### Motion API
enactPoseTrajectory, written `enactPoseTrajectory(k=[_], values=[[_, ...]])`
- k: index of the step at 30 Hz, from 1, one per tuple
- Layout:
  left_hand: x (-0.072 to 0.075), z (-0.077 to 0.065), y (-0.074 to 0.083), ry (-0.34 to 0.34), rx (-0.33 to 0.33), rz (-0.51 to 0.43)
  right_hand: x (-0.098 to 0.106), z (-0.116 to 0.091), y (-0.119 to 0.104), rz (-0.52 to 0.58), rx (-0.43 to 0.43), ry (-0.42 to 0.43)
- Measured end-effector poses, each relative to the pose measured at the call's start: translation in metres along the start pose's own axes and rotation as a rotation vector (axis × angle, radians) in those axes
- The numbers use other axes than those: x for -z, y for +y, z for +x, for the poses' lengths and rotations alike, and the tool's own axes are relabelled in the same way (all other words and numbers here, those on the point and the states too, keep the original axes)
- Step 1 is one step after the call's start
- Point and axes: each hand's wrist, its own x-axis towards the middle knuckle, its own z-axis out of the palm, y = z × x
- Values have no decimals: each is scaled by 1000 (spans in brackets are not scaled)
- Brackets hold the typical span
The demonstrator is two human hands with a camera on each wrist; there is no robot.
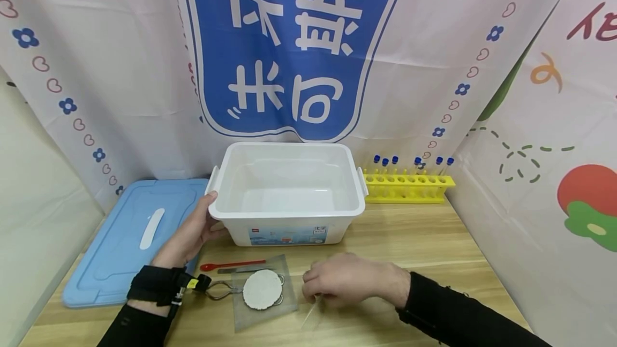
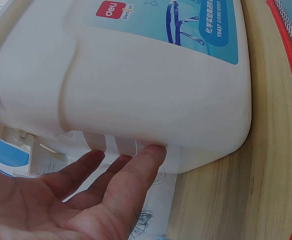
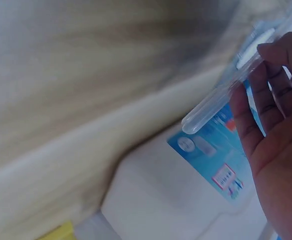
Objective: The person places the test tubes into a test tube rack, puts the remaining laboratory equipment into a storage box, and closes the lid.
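Note:
My left hand (image 1: 200, 221) is at the left side of a white plastic bin (image 1: 289, 232). Its thumb lies by the rim and its spread fingers touch the side wall, as the left wrist view shows. Right of the middle, low over the table, my right hand (image 1: 342, 281) pinches a clear plastic dropper (image 3: 205, 112) between thumb and fingers. One end of the dropper is rounded. To the left of that hand lie a grey wire gauze (image 1: 288, 312), a scalloped white disc (image 1: 262, 289) and a looped metal wire tool (image 1: 220, 289) partly hidden by the disc.
A red spoon-like stick (image 1: 233, 265) and a thin dark metal strip (image 1: 243, 269) lie behind the disc. The blue lid (image 1: 115, 261) lies flat at the left. Right of the bin stands a yellow rack (image 1: 407, 181) with several blue-capped tubes. Printed cloth (image 1: 144, 122) hangs behind.

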Motion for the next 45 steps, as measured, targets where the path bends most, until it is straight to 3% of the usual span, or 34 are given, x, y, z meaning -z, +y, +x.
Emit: enactPoseTrajectory(k=[9,18,27,37,45], values=[[0,0,0,7,3,1,27,5,6,33,16,111],[0,0,0,9,11,-2,50,11,10,38,8,166],[-1,0,0,12,14,-4,63,19,18,81,25,364],[-1,0,0,12,15,-2,80,28,25,306,-56,529],[0,-1,0,4,9,-3,93,38,28,387,-91,636]])
